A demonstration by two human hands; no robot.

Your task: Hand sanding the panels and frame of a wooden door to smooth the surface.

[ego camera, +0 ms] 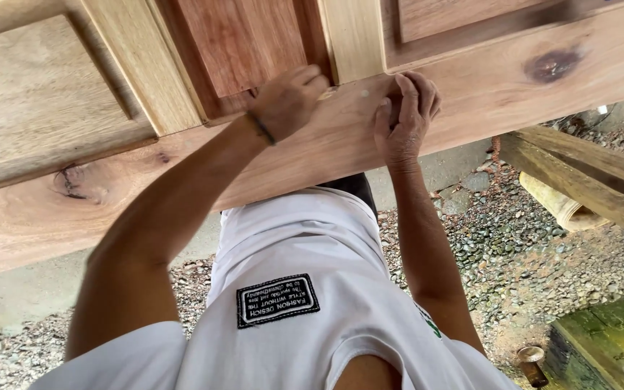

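Head view: A wooden door point(485, 87), laid flat at waist height, is worked by hand over a gravel yard point(514, 253). Both hands are set on the door's broad pale rail, just below a reddish inset panel point(240, 43).

The left hand point(287, 97), with a dark wristband point(260, 128) on it, is curled at the panel's lower edge, fingers bent onto the wood. The right hand point(406, 115) is pressed on the rail close beside it, fingers folded under the palm. Whether either grip is closed on a small thing, such as a scrap of abrasive paper, or only bears on bare wood cannot be told, as the fingers hide what lies beneath them.

A dark knot point(552, 65) is seen in the rail to the right of the hands, and a second knot point(74, 180) far to the left. A white shirt point(305, 303) fills the lower frame. A rough timber beam point(586, 173) is propped near the door's right end, above a pale roll point(557, 202), and a mossy block point(608, 339) lies well apart on the ground.

The step in hand is judged to be close hand-finishing of the joint between rail and panel. Any further stroke there calls for even pressure kept along the grain and off the panel's raised edge.
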